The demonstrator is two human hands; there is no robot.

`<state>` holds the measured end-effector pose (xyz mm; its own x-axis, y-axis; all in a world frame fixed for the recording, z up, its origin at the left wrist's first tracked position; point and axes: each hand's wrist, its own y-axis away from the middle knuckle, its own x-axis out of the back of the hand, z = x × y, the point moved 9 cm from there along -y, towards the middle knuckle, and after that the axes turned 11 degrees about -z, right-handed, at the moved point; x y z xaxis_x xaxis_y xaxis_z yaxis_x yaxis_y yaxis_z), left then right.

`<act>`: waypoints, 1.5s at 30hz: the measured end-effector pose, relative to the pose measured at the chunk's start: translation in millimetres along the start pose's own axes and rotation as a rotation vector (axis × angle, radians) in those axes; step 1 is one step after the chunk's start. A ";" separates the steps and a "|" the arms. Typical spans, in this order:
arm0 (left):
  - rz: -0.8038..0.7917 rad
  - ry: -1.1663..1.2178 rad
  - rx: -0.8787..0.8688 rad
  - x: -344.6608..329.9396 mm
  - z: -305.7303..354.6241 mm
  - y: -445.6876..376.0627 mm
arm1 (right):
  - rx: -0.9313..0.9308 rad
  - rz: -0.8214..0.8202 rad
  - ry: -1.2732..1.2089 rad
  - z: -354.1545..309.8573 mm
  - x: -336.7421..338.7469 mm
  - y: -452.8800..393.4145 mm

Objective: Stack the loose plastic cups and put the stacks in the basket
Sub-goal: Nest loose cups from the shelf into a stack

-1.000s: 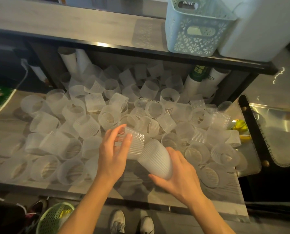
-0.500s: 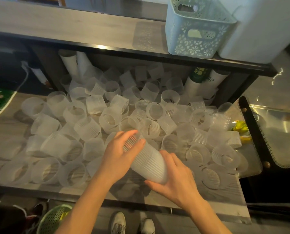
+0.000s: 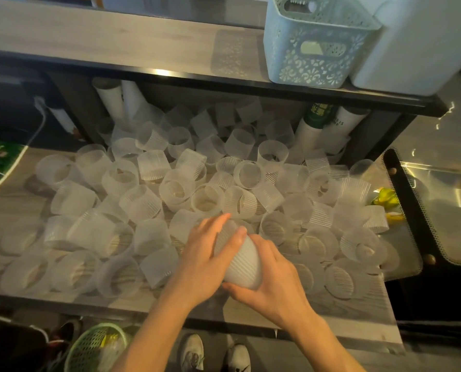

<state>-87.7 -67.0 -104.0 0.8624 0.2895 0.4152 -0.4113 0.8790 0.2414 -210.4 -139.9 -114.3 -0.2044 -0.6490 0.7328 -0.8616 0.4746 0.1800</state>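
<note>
Frosted cup stack [image 3: 241,264], mouth hidden under my left hand [image 3: 206,257]; right hand [image 3: 271,281] grips its base at 5 o'clock.

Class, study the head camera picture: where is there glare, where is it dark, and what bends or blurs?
Head view: bright glare streaks on the shiny tray at right; the lower left corner is dark; the shelf edge bows from the wide lens; the frosted cups look soft, and the stack between both hands is clearest.
</note>
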 end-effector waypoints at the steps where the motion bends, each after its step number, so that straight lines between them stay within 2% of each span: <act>1: -0.015 0.025 0.010 -7.0 -5.0 2.5 | 0.003 -0.010 0.016 0.2 -1.9 -0.4; 4: 0.009 0.080 0.005 -11.6 -15.3 11.6 | -0.004 -0.064 0.040 5.5 -12.3 0.3; 7: 0.210 0.011 -0.011 10.3 -28.7 29.9 | -0.029 -0.073 0.016 10.6 -17.9 -0.3; 9: 0.426 -0.133 0.102 37.3 -52.8 48.9 | -0.048 -0.083 0.024 11.7 -20.3 -3.1; 11: 0.551 -0.290 0.302 59.9 -82.4 64.6 | -0.048 -0.104 0.018 10.3 -23.9 -6.0; 13: 0.546 -0.481 0.453 71.2 -102.7 66.5 | -0.041 -0.133 0.008 7.3 -28.8 -8.3; 16: 0.470 -0.673 0.531 74.9 -112.5 53.5 | -0.027 -0.158 0.006 1.5 -34.1 -10.9; 23: 0.428 -0.810 0.314 50.8 -105.5 45.7 | -0.029 -0.158 -0.003 2.3 -35.0 -8.4; 32: 0.374 -0.530 0.131 5.4 -102.4 44.0 | -0.071 -0.134 -0.024 14.5 -35.9 2.9; 36: 0.394 -0.416 0.185 9.2 -105.1 36.2 | -0.079 -0.128 -0.030 18.0 -33.1 7.6; 41: 0.409 0.122 0.320 31.7 -112.0 44.3 | -0.098 -0.121 -0.051 24.9 -25.8 14.1; 45: 0.460 0.504 0.251 43.7 -87.0 51.8 | -0.089 -0.134 -0.046 25.5 -23.8 16.7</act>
<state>-45.7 24.1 -149.6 0.5917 0.8019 0.0832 -0.7684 0.5298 0.3590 -231.8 -131.7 -145.5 -0.1133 -0.7354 0.6681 -0.8383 0.4317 0.3329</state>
